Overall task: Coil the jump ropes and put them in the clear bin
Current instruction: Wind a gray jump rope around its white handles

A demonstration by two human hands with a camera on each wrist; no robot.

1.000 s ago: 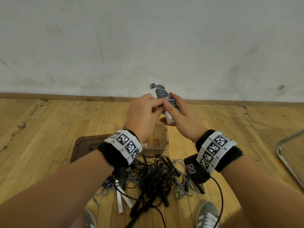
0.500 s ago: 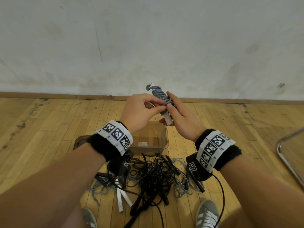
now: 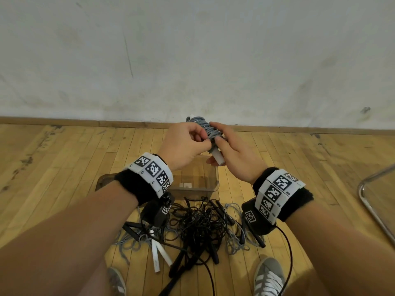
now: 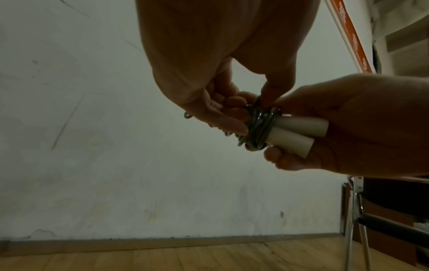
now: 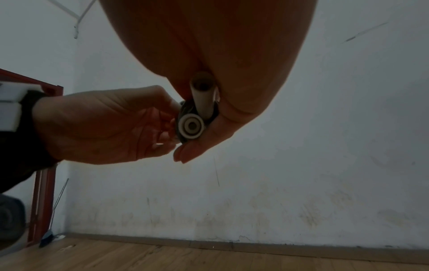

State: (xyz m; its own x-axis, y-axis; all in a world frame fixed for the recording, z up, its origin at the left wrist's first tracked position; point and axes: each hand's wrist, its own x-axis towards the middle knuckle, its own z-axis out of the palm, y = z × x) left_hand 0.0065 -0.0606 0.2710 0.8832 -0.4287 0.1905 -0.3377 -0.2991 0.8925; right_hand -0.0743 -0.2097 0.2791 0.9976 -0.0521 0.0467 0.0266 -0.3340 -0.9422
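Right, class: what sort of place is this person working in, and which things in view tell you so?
Probably a gym or sports hall: a worn wooden strip floor, a scuffed bare white wall, and a tangled pile of jump ropes beside a clear bin.

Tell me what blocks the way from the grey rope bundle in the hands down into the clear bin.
Nothing visible does. The coiled grey rope, held by the left hand and right hand, is above the clear bin, whose top is open. The tangled ropes lie on the floor beside it, nearer the person.
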